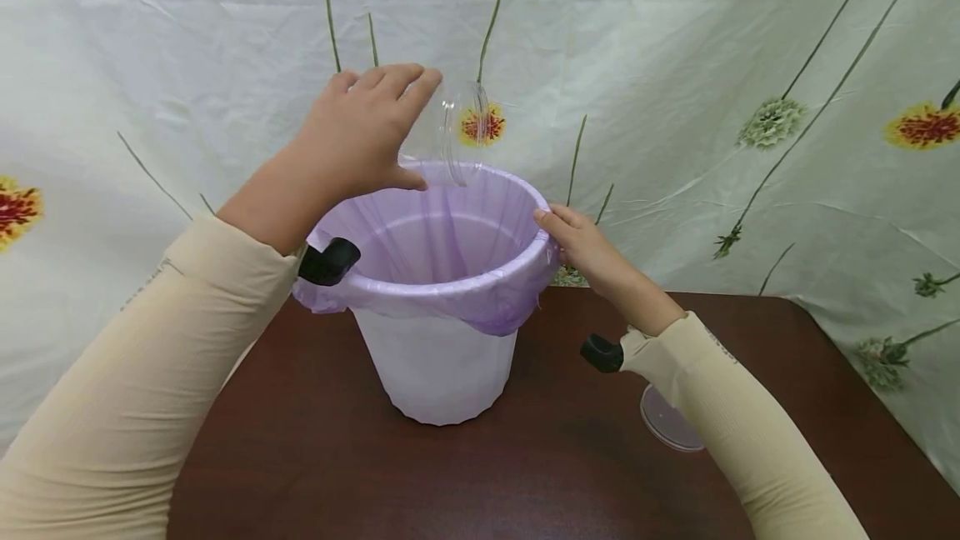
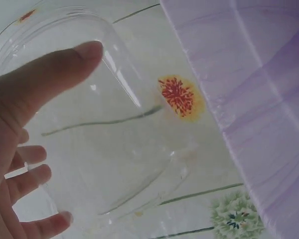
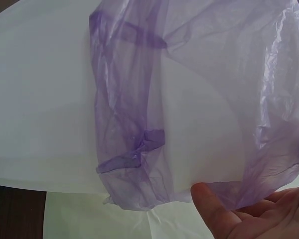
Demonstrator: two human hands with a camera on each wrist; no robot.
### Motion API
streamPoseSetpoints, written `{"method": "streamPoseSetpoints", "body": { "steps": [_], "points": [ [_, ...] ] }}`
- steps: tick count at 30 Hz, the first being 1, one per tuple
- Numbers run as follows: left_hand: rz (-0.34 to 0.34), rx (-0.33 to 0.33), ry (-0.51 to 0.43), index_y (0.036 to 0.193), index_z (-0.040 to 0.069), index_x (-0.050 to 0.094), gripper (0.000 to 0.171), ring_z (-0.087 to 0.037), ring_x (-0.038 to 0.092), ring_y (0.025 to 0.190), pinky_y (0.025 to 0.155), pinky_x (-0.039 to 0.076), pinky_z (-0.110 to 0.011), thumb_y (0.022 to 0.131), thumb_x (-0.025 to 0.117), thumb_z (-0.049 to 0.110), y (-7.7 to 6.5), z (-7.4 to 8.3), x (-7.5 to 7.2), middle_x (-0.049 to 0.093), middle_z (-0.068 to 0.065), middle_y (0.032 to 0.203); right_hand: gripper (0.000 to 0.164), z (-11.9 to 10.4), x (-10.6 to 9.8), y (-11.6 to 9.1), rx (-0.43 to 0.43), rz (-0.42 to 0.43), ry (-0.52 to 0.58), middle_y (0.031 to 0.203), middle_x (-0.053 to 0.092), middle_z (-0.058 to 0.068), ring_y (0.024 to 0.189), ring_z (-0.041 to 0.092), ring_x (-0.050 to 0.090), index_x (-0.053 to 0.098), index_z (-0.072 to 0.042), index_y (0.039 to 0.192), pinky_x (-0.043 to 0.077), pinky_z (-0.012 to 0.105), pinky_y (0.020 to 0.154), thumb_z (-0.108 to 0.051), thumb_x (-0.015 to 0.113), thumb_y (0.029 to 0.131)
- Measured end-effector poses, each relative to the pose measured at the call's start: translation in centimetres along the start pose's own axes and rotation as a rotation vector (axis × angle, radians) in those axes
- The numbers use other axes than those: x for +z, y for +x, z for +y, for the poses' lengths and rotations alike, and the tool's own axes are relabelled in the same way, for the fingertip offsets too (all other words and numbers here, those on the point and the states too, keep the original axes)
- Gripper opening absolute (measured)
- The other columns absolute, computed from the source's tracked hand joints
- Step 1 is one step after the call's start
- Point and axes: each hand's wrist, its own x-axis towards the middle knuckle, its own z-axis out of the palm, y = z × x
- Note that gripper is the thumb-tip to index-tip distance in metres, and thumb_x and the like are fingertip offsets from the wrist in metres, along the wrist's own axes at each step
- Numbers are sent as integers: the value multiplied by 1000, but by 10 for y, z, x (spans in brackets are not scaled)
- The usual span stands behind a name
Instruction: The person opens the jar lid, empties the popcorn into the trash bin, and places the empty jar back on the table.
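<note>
My left hand (image 1: 367, 127) grips a clear plastic jar (image 1: 455, 136) above the far rim of a white bin (image 1: 442, 369). The jar lies tipped on its side, its threaded mouth facing right, and nothing shows inside it. In the left wrist view the thumb presses along the jar wall (image 2: 104, 144) while the fingers curl round the other side. A thin purple bin liner (image 1: 498, 302) lines the bin and folds down over its rim. At the rim's right side, my right hand (image 1: 585, 247) pinches the lined edge, thumb on top. The right wrist view shows the liner's overhang (image 3: 129, 114) close up.
The bin stands on a dark brown table (image 1: 570, 457). A round clear lid (image 1: 670, 419) lies on it, partly hidden by the right sleeve (image 1: 735, 415). Behind hangs a pale flowered cloth (image 1: 675, 107). Black camera mounts (image 1: 330, 262) stick out from both wrists.
</note>
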Motion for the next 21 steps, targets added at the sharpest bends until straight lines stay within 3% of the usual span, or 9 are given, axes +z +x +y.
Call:
{"method": "streamPoseSetpoints", "body": {
  "steps": [4, 8, 15, 18, 21],
  "points": [
    [28, -111, -150, 140, 2, 19, 107, -40, 35, 118, 85, 35, -58, 63, 76, 48, 0, -1, -2, 32, -19, 136, 50, -1, -1, -2, -7, -16, 2, 127, 43, 19, 112, 32, 45, 35, -2, 135, 39, 44, 92, -30, 40, 95],
    [53, -206, -317, 140, 2, 18, 109, -35, 32, 122, 91, 34, -54, 62, 74, 54, -1, -2, -1, 31, -18, 137, 50, -1, -1, -2, -13, -24, 11, 127, 43, 20, 111, 31, 45, 35, -1, 135, 39, 44, 92, -30, 40, 95],
    [113, -302, -671, 114, 7, 37, 82, -22, 39, 119, 93, 36, -40, 59, 76, 54, -9, -1, 3, 45, -6, 119, 50, 0, 0, -1, -15, -19, 16, 127, 43, 20, 112, 32, 45, 36, -1, 135, 39, 43, 91, -30, 41, 95],
    [96, -361, -794, 114, 11, 38, 78, -16, 39, 121, 91, 38, -40, 61, 75, 54, -14, 0, 2, 44, 0, 124, 49, 1, 0, -1, -13, -16, 14, 127, 43, 19, 112, 32, 45, 36, -2, 135, 40, 43, 91, -30, 41, 95],
    [79, -368, -901, 122, 14, 37, 77, -13, 39, 121, 89, 40, -41, 65, 75, 49, -19, 5, -1, 42, 3, 129, 49, 1, 0, -1, -11, -9, 16, 126, 44, 20, 112, 32, 45, 37, -1, 134, 40, 43, 91, -29, 41, 95]
  ]
}}
